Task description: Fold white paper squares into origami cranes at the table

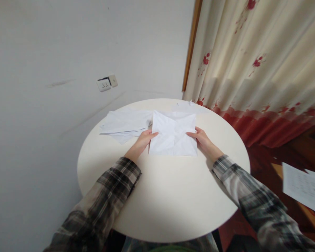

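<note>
A white sheet of paper (173, 136) with crease lines is held up by its two side edges over the round white table. On its left edge my left hand (145, 139) pinches it, thumb on the front and fingers behind. My right hand (201, 139) grips the opposite edge in the same way, the thumb lying on the near face. The lower edge of the sheet is close to the tabletop; whether it touches I cannot tell. Behind my left hand lies a loose pile of white papers (126, 120).
The round table (168, 199) stands against a white wall with a socket (104, 84). Small paper pieces (186, 105) lie at its far edge. A floral curtain (252, 70) hangs at the right. Written sheets (301, 185) rest on a wooden surface at lower right.
</note>
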The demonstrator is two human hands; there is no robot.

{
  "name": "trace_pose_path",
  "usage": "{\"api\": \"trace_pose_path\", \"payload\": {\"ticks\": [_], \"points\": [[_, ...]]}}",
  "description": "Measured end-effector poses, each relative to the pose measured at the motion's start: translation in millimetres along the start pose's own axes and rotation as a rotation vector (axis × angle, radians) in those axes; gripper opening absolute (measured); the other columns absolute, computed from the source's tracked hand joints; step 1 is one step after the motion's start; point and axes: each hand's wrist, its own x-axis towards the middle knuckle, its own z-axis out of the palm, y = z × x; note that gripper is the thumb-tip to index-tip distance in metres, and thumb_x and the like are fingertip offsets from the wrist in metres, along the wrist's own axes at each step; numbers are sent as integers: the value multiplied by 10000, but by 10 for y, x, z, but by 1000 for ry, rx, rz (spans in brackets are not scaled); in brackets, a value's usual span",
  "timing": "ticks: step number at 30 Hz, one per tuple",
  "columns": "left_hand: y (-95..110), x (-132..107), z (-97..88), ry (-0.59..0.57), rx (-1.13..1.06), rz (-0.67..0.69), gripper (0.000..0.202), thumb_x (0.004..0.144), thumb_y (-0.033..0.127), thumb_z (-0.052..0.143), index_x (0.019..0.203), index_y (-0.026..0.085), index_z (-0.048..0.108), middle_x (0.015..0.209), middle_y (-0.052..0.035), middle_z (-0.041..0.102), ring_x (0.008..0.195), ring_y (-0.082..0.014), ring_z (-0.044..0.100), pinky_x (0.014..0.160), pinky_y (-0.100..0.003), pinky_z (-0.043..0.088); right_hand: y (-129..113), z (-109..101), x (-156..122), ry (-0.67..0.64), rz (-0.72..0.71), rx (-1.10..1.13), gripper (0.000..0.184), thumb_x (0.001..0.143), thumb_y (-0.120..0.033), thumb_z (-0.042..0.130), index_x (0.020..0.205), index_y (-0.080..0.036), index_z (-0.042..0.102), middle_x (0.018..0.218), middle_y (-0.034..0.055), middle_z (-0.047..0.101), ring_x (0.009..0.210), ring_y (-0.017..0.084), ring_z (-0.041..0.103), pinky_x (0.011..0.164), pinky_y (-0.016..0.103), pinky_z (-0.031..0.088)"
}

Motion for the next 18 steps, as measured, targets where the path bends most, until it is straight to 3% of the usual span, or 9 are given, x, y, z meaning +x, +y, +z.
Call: {"api": "trace_pose_path", "payload": {"ticks": [5, 13, 18], "points": [[36, -36, 36, 13, -18, 18, 384, 604, 263, 707, 950, 105, 653, 872, -104, 689, 754, -225, 634, 727, -332, 472, 26, -6, 5, -21, -11, 0, 442, 484, -147, 769, 897, -158, 615, 909, 64, 700, 743, 189, 648, 725, 339, 512], [22, 11, 23, 87, 53, 63, 234, 552, 205, 696, 771, 135, 655, 744, -49, 664, 706, -186, 608, 706, -294, 452, 80, -17, 48, 71, -8, -83, 292, 454, -156, 748, 732, -142, 658, 744, 34, 704, 646, 162, 617, 688, 315, 478], [48, 27, 53, 182, 74, -24, 114, 550, 151, 591, 659, 157, 623, 755, -41, 665, 632, -161, 589, 599, -264, 439, 50, -12, -36, -46, -83, -80, 128, 536, -175, 676, 664, -164, 678, 751, 40, 700, 658, 159, 609, 648, 278, 464]]}}
